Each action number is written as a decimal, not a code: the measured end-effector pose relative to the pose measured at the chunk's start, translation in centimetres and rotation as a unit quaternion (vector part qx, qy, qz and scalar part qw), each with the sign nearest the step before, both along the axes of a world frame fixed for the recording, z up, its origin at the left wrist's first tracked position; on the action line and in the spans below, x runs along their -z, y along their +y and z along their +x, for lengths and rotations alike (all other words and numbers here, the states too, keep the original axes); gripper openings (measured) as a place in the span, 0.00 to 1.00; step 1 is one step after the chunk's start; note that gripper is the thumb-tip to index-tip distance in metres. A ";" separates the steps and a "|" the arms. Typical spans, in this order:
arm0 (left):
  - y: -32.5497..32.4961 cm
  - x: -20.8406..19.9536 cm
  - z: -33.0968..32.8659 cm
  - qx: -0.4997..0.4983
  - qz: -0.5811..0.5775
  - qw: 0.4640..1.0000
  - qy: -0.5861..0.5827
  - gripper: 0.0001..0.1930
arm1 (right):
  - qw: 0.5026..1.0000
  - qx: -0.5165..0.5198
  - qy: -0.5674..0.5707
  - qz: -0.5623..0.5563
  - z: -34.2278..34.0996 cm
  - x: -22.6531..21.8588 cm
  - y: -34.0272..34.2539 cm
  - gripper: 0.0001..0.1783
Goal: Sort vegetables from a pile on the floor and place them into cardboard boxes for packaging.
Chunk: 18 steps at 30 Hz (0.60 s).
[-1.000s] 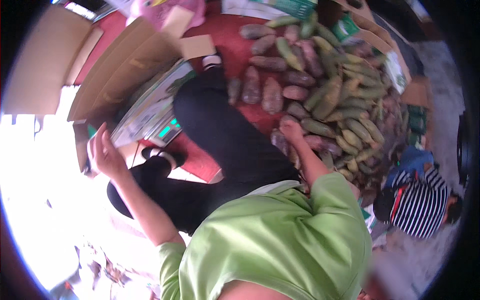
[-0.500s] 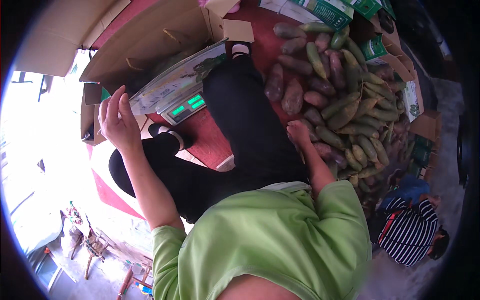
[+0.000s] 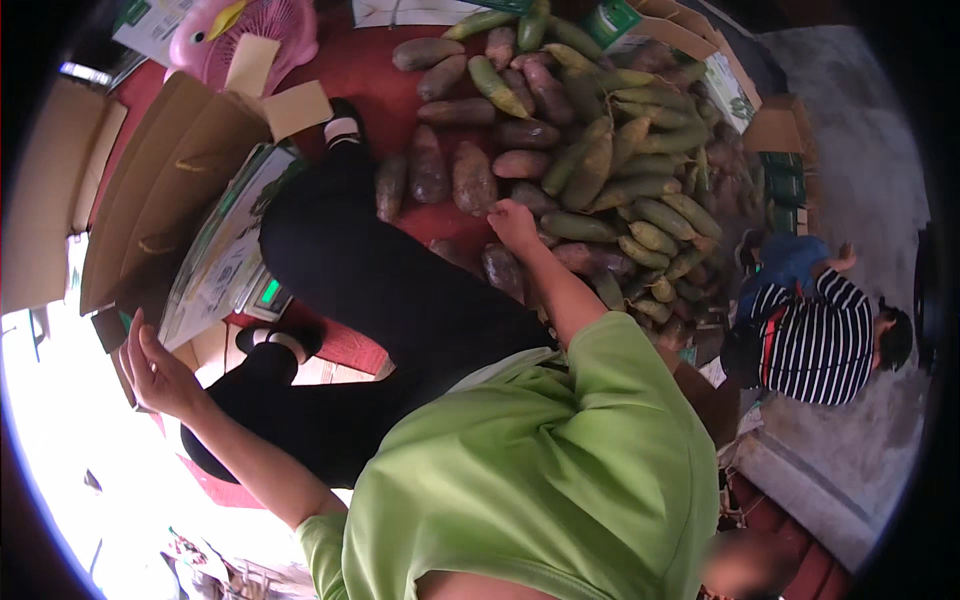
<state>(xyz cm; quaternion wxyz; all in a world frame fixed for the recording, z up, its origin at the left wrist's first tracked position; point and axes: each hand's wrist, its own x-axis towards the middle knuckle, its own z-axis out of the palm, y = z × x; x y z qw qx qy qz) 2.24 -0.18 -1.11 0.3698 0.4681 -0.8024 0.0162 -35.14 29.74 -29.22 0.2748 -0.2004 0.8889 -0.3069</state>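
My left hand (image 3: 158,372) is raised beside the flap of an open brown carton (image 3: 135,200), fingers apart, with nothing in it. Below the carton's white printed flap (image 3: 225,235) a weighing scale (image 3: 262,293) partly shows, its green display lit. My right hand (image 3: 513,226) rests with curled fingers at the near edge of a large pile of long root vegetables that look like radishes. Some are green radishes (image 3: 580,227), others purplish-brown radishes (image 3: 473,178). The fingertips are turned away, so whether they grip anything is hidden.
The pile lies on a red floor covering (image 3: 375,75). At the back left sits a pink basket-like object (image 3: 245,40) with a grille. Cartons (image 3: 740,95) stand behind the pile. A person in a striped top (image 3: 820,335) is at the right. My black-trousered leg (image 3: 390,250) extends between the scale and pile.
The whole view has swung, so the carton, scale and pile sit farther left. My left hand stays by the carton flap and my right hand at the pile. The pink object has come into view.
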 end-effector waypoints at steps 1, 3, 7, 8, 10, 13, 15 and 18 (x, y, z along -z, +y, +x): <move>-0.1 0.1 0.1 -0.002 0.001 1.000 -0.006 0.09 | 0.998 0.013 0.062 -0.010 -0.7 -0.8 -0.3 0.12; -0.2 0.2 0.2 0.016 -0.004 1.000 -0.019 0.10 | 0.994 0.057 0.096 -0.001 -3.2 -2.9 -0.6 0.13; 0.2 0.5 -1.0 0.015 -0.009 1.000 -0.001 0.09 | 0.941 0.194 0.255 0.109 -8.6 -5.2 1.4 0.25; 0.4 0.4 -1.0 0.008 -0.006 1.000 0.000 0.09 | 0.934 0.228 0.245 0.124 -9.4 -6.2 1.2 0.28; 0.4 0.4 -0.6 -0.005 0.014 1.000 0.008 0.10 | 0.926 0.261 0.229 0.146 -10.9 -7.4 1.3 0.29; 0.4 0.5 -0.9 0.001 0.019 1.000 0.022 0.11 | 0.926 0.272 0.204 0.164 -11.7 -7.4 1.5 0.31; 0.4 0.5 -1.1 0.001 0.014 1.000 0.016 0.11 | 0.928 0.216 0.257 0.164 -11.0 -7.0 1.1 0.33; 0.1 0.8 -1.0 -0.011 0.012 1.000 -0.006 0.11 | 0.909 0.257 0.256 0.206 -11.6 -7.8 0.7 0.36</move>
